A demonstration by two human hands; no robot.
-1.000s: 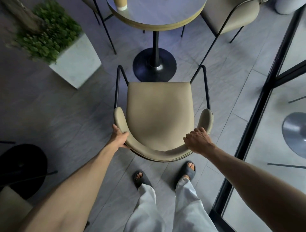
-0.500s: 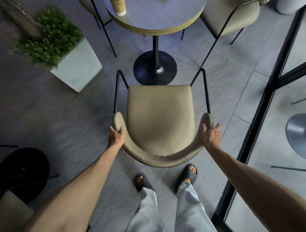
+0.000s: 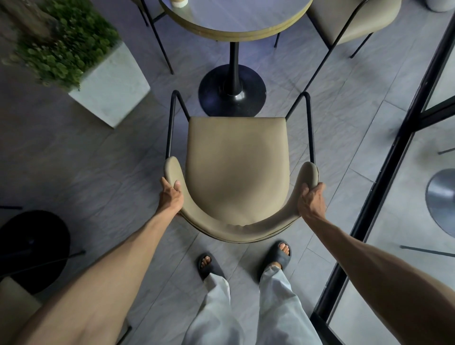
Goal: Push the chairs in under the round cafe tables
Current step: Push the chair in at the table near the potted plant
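Note:
A beige padded chair (image 3: 236,170) with thin black metal arm rails stands on the floor right in front of me, its seat facing a round cafe table (image 3: 236,19) at the top of the view. The table's black pedestal base (image 3: 231,91) sits just beyond the seat's front edge. My left hand (image 3: 171,197) grips the left end of the curved backrest. My right hand (image 3: 311,202) grips its right end. My sandalled feet stand just behind the chair.
A white square planter (image 3: 108,83) with green plants stands left of the table. Two more beige chairs (image 3: 352,17) sit at the table's far sides. A paper cup (image 3: 179,2) is on the tabletop. A black-framed glass wall (image 3: 384,177) runs along the right. Another table base (image 3: 32,248) lies lower left.
My right hand slid from the back of the backrest to its right end and closed on it. My left hand tightened its hold. The chair sits slightly closer to the table base.

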